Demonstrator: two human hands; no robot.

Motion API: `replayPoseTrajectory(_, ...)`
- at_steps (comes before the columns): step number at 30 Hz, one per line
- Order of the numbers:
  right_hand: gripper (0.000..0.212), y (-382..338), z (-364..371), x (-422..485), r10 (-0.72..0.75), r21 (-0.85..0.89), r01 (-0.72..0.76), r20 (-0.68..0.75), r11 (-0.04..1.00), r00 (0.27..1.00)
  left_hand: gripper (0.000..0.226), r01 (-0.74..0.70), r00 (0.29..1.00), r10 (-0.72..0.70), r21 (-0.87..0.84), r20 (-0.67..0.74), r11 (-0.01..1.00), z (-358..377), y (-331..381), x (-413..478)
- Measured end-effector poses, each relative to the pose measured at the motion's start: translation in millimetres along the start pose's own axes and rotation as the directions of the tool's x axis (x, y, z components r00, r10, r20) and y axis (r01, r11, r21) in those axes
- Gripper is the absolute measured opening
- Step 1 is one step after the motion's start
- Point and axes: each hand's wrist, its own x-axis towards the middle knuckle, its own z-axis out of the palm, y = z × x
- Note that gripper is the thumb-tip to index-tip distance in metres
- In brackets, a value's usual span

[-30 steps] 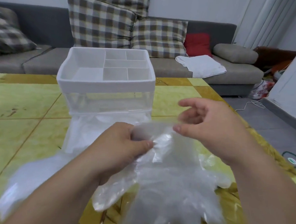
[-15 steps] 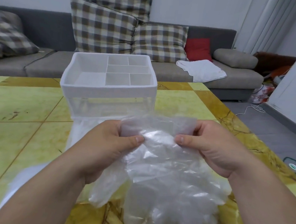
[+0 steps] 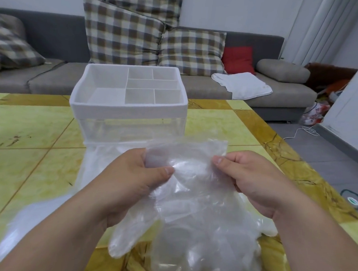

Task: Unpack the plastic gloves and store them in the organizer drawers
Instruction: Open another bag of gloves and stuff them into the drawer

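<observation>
Both hands hold up a bundle of thin transparent plastic gloves (image 3: 191,199) by the cuff edge, probably to straighten it for storing: the left hand (image 3: 129,182) and right hand (image 3: 252,181) have thumb and fingers pinched on the film. Just behind stands the white organizer with clear drawers (image 3: 127,109) on the yellow tiled table (image 3: 27,126). Loose plastic lying before the drawers may be in the way.
</observation>
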Motion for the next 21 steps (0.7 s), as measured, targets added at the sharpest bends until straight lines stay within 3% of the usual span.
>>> replayPoseTrajectory(7,0.044,-1.9,2.4,-1.9,-0.106,-0.013,0.106,0.013,0.994,0.994,0.023,-0.04,0.994,0.036,-0.032,-0.106,0.999,4.2,-2.6,1.0)
replayPoseTrajectory(10,0.024,-4.9,3.0,-1.7,-0.148,-0.034,0.146,-0.048,0.989,0.988,0.031,-0.055,0.993,0.047,-0.073,-0.108,0.996,3.6,-2.3,1.7)
replayPoseTrajectory(14,0.001,-10.1,0.5,-0.7,-0.17,0.142,0.202,-0.209,0.969,0.963,0.029,-0.072,0.994,0.064,-0.086,-0.084,0.994,1.8,-2.2,1.5)
replayPoseTrajectory(21,0.012,-8.7,-0.4,-1.1,-0.186,0.182,0.216,-0.168,0.959,0.968,0.036,-0.095,0.995,0.095,-0.034,-0.014,0.995,1.4,-3.9,2.4)
